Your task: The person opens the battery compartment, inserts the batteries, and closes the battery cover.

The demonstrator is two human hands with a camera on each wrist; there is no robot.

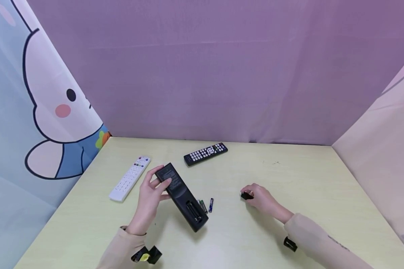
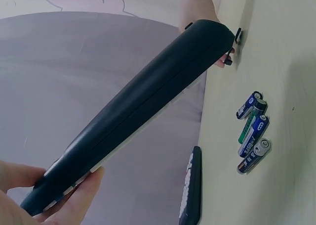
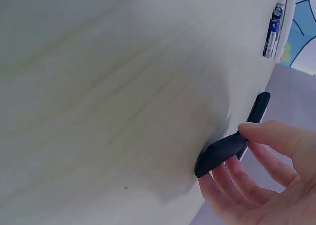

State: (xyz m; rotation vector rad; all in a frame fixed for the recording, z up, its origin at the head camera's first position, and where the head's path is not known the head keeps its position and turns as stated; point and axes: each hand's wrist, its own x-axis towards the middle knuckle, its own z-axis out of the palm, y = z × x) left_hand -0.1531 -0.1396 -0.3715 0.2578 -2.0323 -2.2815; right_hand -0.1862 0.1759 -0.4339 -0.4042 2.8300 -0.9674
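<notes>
Above the table point(image 1: 222, 246), the left grip point(image 1: 148, 198) pinches 1 black remote point(image 1: 176, 186), its open battery compartment point(image 1: 193, 211) too dark to read; 1 white remote point(image 1: 130, 178) and 1 second black remote point(image 1: 206, 154) lie flat. The right grip point(image 1: 260, 198) pinches 1 black cover point(image 3: 222, 152); 4 batteries point(image 2: 254, 136) lie between the grips.

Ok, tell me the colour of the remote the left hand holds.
The held remote is black, shown best in the head view.

Head cam: above, person's side of batts point(image 1: 211, 205), facing fwd + down, widest view. L wrist cam: L of batts, rolled sideways, facing R past them. R wrist cam: R of batts, close over tabletop point(image 1: 242, 235), also rolled, facing L. Wrist cams nearer batts than head; all 3 views share batts.
</notes>
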